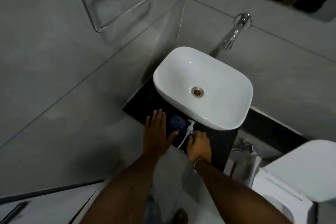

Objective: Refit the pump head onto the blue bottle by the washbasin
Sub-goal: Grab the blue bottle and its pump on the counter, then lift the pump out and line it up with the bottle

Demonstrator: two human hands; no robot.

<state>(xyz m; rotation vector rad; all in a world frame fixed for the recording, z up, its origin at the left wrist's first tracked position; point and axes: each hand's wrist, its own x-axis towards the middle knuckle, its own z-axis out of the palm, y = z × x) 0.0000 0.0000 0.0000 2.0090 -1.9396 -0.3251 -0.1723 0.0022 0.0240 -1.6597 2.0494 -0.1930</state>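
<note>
Not yet refitted: pump [190, 127] off the bottle [177, 122], lying on the dark bench [221, 143] just beside it, head toward the basin [203, 85] and white dip tube trailing back toward the bench edge. Bottle standing open-mouthed between the left hand [157, 132] and the pump, left grip spread wide and flat, holding nothing, thumb near the bottle's base. Right hand [199, 146] curled at the pump's collar, fingertips touching or nearly so, grip narrow but closure unclear; lifting, threading the tube in and screwing down apparently all left.
</note>
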